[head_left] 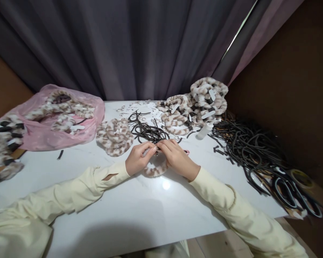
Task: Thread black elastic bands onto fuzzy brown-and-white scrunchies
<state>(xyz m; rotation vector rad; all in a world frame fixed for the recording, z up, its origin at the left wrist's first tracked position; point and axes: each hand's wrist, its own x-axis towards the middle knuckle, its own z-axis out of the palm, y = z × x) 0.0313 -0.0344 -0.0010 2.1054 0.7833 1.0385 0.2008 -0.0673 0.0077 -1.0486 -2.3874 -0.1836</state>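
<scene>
My left hand (pixel 140 157) and my right hand (pixel 179 159) meet above the middle of the white table, fingertips pinched together. Between them is a fluffy white-and-brown spotted strap (pixel 155 170), which loops down below my fingers in a ring. Its ends, and any small part at my fingertips, are mostly hidden by the fingers. Just beyond lies a tangle of thin black cords (pixel 150 132). Left of it sits a pile of similar spotted fur pieces (pixel 115 137).
A pink plastic bag (pixel 40 138) with fur pieces lies left. At the back right are tagged fur loops (pixel 208 95), metal hooks (pixel 140 106) and a small white bottle (pixel 204 130). Black tubing (pixel 244 143) and large scissors (pixel 285 193) are heaped along the right edge.
</scene>
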